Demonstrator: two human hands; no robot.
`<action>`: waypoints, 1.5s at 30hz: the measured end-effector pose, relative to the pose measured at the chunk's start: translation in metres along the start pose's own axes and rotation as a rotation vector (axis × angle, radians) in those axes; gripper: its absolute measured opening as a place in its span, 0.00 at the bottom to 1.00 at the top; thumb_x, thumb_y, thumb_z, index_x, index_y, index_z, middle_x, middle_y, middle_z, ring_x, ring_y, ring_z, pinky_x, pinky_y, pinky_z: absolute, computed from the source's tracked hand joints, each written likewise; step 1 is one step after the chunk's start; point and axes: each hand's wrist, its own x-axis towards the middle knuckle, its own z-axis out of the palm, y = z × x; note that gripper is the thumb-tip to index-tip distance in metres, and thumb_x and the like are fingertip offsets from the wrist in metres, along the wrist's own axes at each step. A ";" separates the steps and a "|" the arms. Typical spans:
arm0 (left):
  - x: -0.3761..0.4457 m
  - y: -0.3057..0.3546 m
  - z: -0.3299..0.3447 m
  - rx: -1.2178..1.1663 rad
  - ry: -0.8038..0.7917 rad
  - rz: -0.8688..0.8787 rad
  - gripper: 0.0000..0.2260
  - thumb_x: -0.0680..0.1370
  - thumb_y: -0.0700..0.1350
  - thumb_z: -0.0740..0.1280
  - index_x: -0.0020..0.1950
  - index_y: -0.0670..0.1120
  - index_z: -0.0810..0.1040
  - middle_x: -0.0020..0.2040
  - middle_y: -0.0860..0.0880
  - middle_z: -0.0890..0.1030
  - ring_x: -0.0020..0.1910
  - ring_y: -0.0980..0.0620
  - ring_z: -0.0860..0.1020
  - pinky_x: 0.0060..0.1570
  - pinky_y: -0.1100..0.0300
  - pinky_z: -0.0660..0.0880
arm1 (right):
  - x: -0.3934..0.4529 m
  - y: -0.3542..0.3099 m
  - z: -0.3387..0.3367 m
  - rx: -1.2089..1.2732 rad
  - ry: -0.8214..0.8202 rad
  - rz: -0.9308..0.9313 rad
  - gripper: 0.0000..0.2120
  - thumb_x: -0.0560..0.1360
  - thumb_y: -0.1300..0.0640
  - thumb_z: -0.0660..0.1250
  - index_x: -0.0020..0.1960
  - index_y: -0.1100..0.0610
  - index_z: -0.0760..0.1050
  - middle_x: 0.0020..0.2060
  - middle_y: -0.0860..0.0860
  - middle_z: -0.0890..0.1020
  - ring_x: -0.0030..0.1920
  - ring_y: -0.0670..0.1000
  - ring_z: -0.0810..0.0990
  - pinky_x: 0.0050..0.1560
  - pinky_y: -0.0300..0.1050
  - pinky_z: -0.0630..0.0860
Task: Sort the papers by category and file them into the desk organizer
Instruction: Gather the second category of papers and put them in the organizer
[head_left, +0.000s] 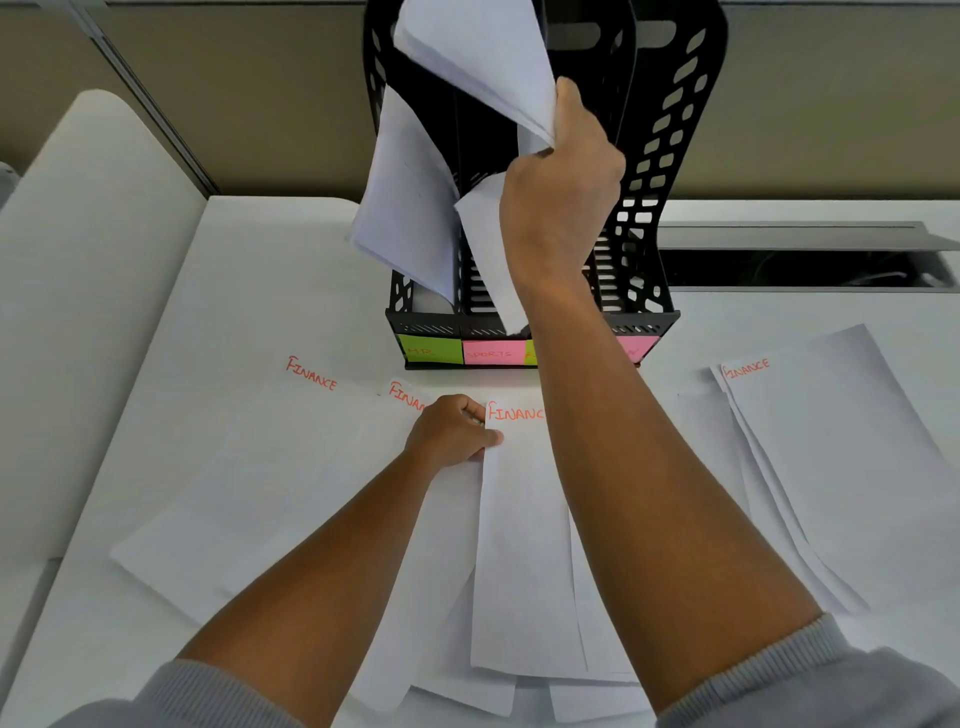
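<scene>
On the white desk (270, 270), papers (291, 467) surround a black organizer (670, 156).

We see a white desk (270, 291) scattered with white papers (291, 483), several headed "FINANCE" in orange-red marker (311, 373). The desk organizer (670, 156) is black, its walls pierced with a pattern of oval holes and its floor with slats. Along its front run sticky labels: a lime green one (430, 349), then a pink one (493, 353) with faint orange lettering, and another pink one (636, 347) further right. Our sleeves (810, 680) are grey knit. The wall panel (234, 104) behind is beige-tan.
</scene>
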 end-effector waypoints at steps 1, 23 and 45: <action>0.000 0.001 0.000 0.011 -0.001 -0.001 0.13 0.68 0.49 0.77 0.47 0.51 0.77 0.41 0.52 0.83 0.33 0.56 0.84 0.42 0.58 0.82 | -0.007 0.004 -0.001 0.003 -0.022 -0.005 0.25 0.70 0.72 0.59 0.67 0.63 0.71 0.55 0.56 0.81 0.51 0.52 0.80 0.48 0.42 0.78; -0.007 0.002 0.010 0.222 0.066 0.037 0.10 0.71 0.56 0.73 0.45 0.54 0.75 0.51 0.52 0.84 0.39 0.55 0.77 0.32 0.65 0.68 | -0.026 0.003 -0.025 0.021 0.011 -0.057 0.27 0.68 0.72 0.57 0.67 0.63 0.71 0.60 0.57 0.79 0.56 0.57 0.79 0.53 0.48 0.78; -0.002 0.002 0.005 0.125 -0.007 -0.008 0.10 0.72 0.51 0.74 0.49 0.51 0.79 0.50 0.52 0.84 0.41 0.54 0.83 0.49 0.55 0.81 | -0.012 0.056 0.045 0.292 -0.085 0.031 0.26 0.71 0.70 0.56 0.69 0.62 0.70 0.61 0.57 0.78 0.60 0.54 0.75 0.57 0.21 0.64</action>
